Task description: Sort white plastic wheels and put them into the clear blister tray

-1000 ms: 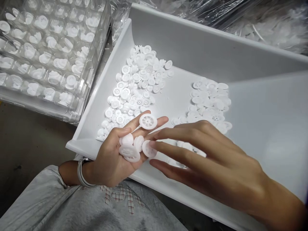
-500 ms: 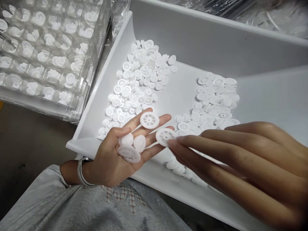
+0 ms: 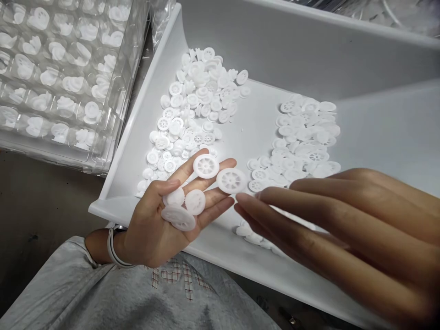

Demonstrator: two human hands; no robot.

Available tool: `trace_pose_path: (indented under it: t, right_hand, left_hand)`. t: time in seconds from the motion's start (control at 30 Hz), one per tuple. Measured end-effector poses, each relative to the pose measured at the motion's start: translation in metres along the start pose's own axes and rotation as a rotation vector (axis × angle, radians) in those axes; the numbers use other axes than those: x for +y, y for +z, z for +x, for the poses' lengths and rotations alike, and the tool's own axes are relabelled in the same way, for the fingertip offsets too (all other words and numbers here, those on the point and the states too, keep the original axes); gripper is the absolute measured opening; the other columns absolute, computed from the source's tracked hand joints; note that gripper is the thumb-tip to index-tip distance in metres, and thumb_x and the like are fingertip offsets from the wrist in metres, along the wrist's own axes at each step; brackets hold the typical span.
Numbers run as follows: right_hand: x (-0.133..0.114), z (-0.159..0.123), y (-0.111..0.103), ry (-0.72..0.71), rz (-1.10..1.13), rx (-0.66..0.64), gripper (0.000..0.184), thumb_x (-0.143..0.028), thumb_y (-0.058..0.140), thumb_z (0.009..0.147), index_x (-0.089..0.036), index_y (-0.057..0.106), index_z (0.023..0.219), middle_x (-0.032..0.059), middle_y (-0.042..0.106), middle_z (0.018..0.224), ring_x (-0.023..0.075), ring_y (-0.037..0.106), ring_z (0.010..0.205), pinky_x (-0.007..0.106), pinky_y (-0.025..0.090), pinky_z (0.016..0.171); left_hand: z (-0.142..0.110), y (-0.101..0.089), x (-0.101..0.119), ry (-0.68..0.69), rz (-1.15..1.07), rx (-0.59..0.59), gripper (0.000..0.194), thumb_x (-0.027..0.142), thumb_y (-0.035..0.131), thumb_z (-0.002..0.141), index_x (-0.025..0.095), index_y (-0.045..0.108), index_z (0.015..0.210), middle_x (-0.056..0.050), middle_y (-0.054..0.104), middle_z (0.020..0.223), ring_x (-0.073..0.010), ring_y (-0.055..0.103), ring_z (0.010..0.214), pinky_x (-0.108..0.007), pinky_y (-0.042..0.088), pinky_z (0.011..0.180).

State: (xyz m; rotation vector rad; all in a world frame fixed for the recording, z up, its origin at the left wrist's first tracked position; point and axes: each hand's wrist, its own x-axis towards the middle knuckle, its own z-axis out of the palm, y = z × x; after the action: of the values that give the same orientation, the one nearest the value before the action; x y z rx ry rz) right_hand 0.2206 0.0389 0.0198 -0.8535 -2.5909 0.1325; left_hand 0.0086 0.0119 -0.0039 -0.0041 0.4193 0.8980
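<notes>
My left hand (image 3: 165, 220) is palm up over the tray's near left side, holding several white plastic gears. Two small gears (image 3: 195, 202) and a larger disc-shaped gear (image 3: 178, 217) sit in the palm by the thumb. One spoked gear (image 3: 206, 166) lies on the outstretched fingers, and another spoked gear (image 3: 231, 180) rests at the fingertips. Just right of that last gear, my right hand (image 3: 330, 229) has its long fingers stretched out, the tips apart from it and holding nothing visible. Its thumb is hard to make out.
A large pale grey tray (image 3: 302, 41) holds one heap of small gears (image 3: 202, 87) at left and another heap of spoked gears (image 3: 305, 137) at right. More gears lie under my right hand. At upper left, a clear compartment tray (image 3: 113, 105) carries white parts in its pockets.
My right fingers have let go of the spoked gear, which now rests on my left fingertips. In the view, my left hand sits slightly farther left.
</notes>
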Motion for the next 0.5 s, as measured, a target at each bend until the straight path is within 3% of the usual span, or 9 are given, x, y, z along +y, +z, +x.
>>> trace_pose_path:
  t: [0.1,0.27,0.5]
  right_hand:
    - [-0.012,0.006,0.006,-0.158,-0.029,0.018,0.017,-0.012,0.051,0.095,-0.014,0.065,0.103,0.0078,0.068,0.093,0.0189,0.056,0.08,0.037,0.039,0.059]
    - [-0.024,0.013,0.019,-0.177,-0.039,0.099,0.018,-0.005,0.06,0.086,-0.002,0.068,0.102,0.0124,0.069,0.085,0.0192,0.057,0.068,0.035,0.036,0.047]
    - [-0.024,0.016,0.014,-0.179,0.012,0.033,0.011,-0.004,0.06,0.087,-0.008,0.07,0.09,0.009,0.066,0.075,0.0182,0.056,0.066,0.034,0.037,0.048]
  left_hand:
    - [0.0,0.001,0.0,-0.037,0.012,0.039,0.071,0.033,0.044,0.093,0.027,0.016,0.158,-0.001,0.04,0.157,-0.0208,0.04,0.144,-0.036,0.028,0.124]
    - [0.001,0.008,0.0,-0.107,0.045,0.11,0.071,0.039,0.048,0.088,0.029,0.027,0.154,-0.001,0.044,0.155,-0.033,0.027,0.15,-0.055,0.01,0.127]
    - [0.002,0.006,-0.001,-0.089,0.012,0.102,0.067,0.037,0.049,0.088,0.03,0.032,0.152,0.001,0.047,0.153,-0.0303,0.034,0.147,-0.048,0.019,0.127]
